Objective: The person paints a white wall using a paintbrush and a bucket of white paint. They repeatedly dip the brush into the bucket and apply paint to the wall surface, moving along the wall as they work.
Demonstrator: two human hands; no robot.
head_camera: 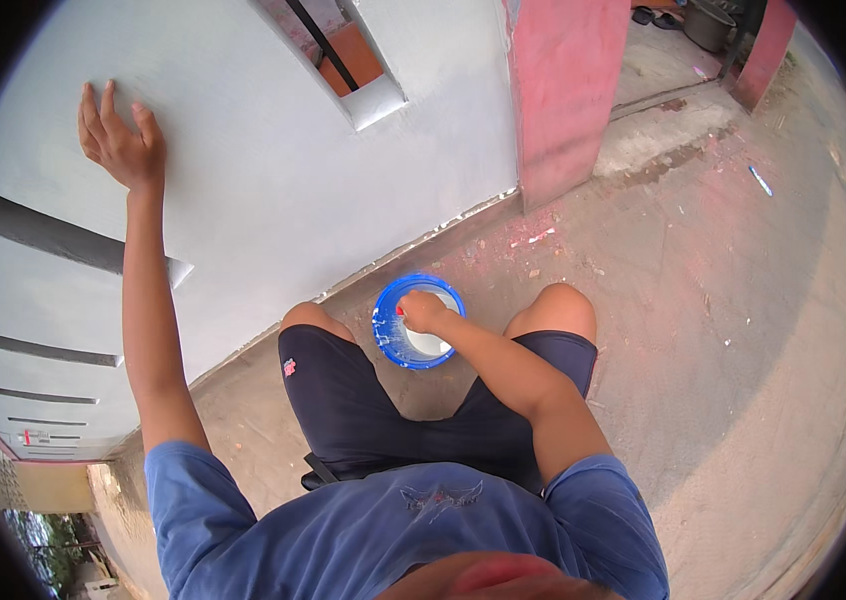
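Observation:
My left hand (121, 141) lies against the white-painted wall (258, 172), fingers spread and nothing in its grasp. My right hand (423, 310) reaches over a blue plastic bucket (381, 330) between my knees. It grips a tool with a red handle (400, 310), mostly covered by the fingers; its working end is hidden. White paint (429, 344) fills the lower part of the bucket, and white splashes mark its inner side and rim.
Slots, one large opening (380, 112) among them, cut through the wall. A pink pillar (565, 97) adjoins it at the right. Beyond stands a doorway step (670, 124) with a metal pot (708, 26). Pink and white specks dot the concrete ground (663, 300).

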